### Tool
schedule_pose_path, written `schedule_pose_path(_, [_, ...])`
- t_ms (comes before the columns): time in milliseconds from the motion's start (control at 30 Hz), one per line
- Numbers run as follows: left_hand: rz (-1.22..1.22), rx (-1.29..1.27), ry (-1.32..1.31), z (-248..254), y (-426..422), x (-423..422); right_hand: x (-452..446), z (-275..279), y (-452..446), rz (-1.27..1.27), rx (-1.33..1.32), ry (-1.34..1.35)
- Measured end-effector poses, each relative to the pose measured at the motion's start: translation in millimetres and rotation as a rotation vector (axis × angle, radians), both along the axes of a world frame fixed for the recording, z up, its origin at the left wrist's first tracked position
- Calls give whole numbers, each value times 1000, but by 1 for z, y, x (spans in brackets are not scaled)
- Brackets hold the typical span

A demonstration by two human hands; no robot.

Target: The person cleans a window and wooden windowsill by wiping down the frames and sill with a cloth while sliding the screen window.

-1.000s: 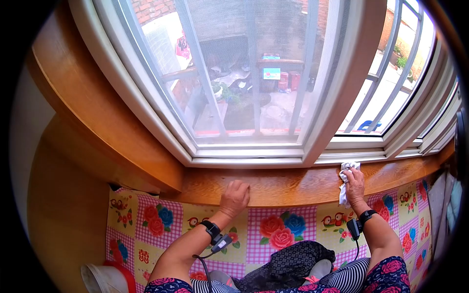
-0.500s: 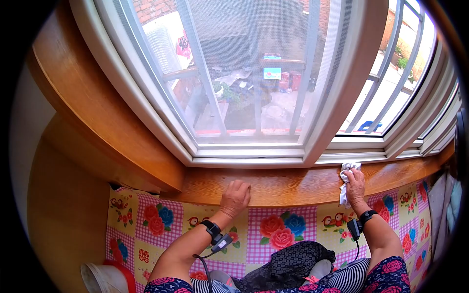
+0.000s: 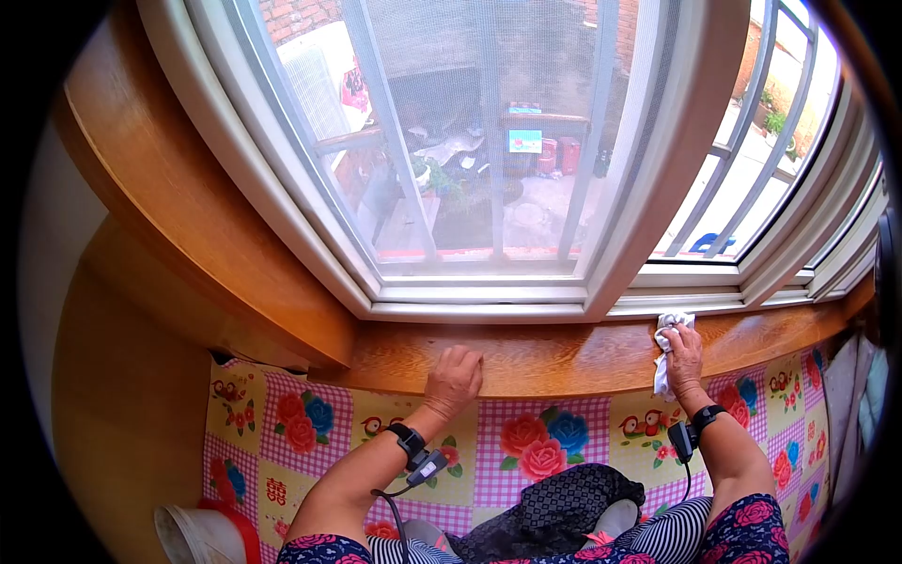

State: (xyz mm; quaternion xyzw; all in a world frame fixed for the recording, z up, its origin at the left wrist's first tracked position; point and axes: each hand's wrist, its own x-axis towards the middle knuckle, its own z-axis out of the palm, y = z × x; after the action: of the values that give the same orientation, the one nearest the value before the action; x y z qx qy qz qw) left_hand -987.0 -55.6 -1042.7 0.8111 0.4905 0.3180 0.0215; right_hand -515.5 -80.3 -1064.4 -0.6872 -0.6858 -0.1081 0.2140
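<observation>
White crumpled cloth (image 3: 661,376) right there on the glossy brown wooden sill (image 3: 545,362), bunched at the right hand (image 3: 684,357), and what a bright spot it makes against that wood grain! The right fingers are bent and grasping it, its upper folds close to the pale window frame (image 3: 489,313), its loose end running down to the front edge of the sill.

Over to the left hand (image 3: 454,379): empty, knuckles up, fingers curled in a loose clench, resting at the sill well apart from the cloth. That's 2 hands at the wood, and only 1 has hold of anything.

Look at the wrists, 2 black bands: the left band (image 3: 410,446) has a small grey plug-like device (image 3: 427,467) with a dark cable beside it, the right band (image 3: 707,415) a boxy black device (image 3: 681,439).

Below, it's a riot of colour: a pink-and-yellow patchwork covering (image 3: 542,434) with red and blue roses. A dark patterned fabric (image 3: 554,517) lies bunched across it near the striped legs (image 3: 662,531), and down in the left corner there's a white container (image 3: 193,536) next to a red band (image 3: 249,536). Beyond the fine mesh screen (image 3: 451,179), grey upright bars (image 3: 493,141) front a yard.
</observation>
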Motion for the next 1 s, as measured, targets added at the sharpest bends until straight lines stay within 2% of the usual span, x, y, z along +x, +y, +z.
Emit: schedule_pose_path(1000, [1, 10, 8, 0, 1, 0, 1, -2, 1, -1, 26, -3])
